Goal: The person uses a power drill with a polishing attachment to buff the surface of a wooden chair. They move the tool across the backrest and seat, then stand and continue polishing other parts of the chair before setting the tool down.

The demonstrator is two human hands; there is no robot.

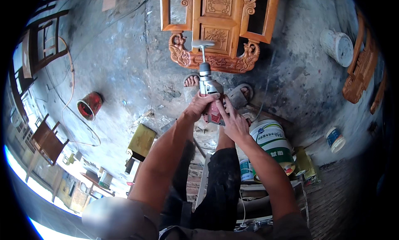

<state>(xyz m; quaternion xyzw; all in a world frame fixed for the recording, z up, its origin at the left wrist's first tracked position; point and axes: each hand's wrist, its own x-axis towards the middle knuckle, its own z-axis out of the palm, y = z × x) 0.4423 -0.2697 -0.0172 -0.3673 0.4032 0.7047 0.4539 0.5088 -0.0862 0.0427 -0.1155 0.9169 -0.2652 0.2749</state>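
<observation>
A red and silver power drill is held out between both hands, pointing away from me. From its chuck a thin metal shaft carries a round disc, which looks blurred. My left hand wraps round the drill body from the left. My right hand is on its right rear side, with some fingers laid along the housing; its grip is partly hidden. Just beyond is a glossy orange-brown carved wooden furniture piece. In the picture the disc overlaps its lower carved rail; whether they touch, I cannot tell.
My sandalled feet stand below the carved piece. A large white and green bucket is close to my right forearm. A red-stained bucket and a looping hose lie left. Right are a white bucket and carved wooden parts.
</observation>
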